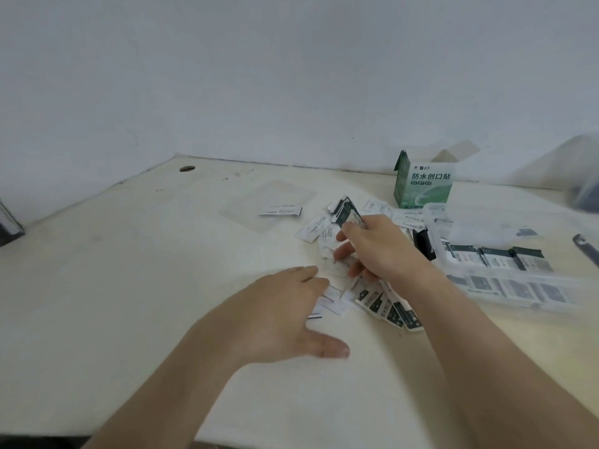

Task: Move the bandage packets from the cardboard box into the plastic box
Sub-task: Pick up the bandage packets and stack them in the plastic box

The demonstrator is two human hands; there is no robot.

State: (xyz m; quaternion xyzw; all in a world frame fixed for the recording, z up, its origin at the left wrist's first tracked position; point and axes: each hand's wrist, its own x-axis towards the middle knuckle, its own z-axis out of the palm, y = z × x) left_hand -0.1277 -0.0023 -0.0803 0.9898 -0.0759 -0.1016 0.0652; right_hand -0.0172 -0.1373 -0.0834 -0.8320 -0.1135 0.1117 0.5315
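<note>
Fingers (347, 236) of the right hand (382, 251) are curled round a few white-and-green paper bandage packets (345, 210). The left hand (278, 312) is laid flat on the loose heap (379, 301). On the cream desk (129, 270), a part-filled clear plastic box (433, 226) is seen at right, with a green cardboard box (421, 186) beyond it.

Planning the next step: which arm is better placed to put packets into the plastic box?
Right. The right grip holds a bunch of packets beside the plastic box; the left grip rests flat on the pile, farther from it.
</note>
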